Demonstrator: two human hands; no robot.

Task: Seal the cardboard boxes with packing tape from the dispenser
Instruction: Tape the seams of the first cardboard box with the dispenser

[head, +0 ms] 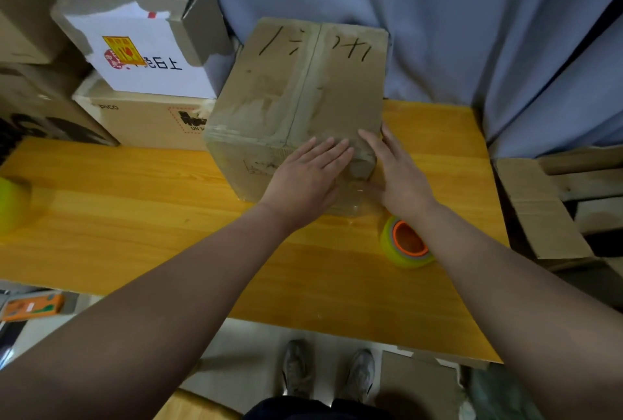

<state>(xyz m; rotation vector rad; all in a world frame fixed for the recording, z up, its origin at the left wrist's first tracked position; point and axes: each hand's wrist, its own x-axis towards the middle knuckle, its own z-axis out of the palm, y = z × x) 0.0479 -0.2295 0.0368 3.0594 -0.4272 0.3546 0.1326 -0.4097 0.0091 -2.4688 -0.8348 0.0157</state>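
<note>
Apparently box (276,89) against left hand (303,176)

Both hands, left hand (305,176) and right hand (399,176), press flat on the cardboard box (296,99); tape roll (406,242) lies on the desk (135,217)

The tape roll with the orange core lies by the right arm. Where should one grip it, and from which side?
Probably from above, with the right hand, which is nearest. The tape roll lies with its orange core opening upward, so the fingers can hook into the hole while the thumb presses on the yellow-green outer wall.
</note>
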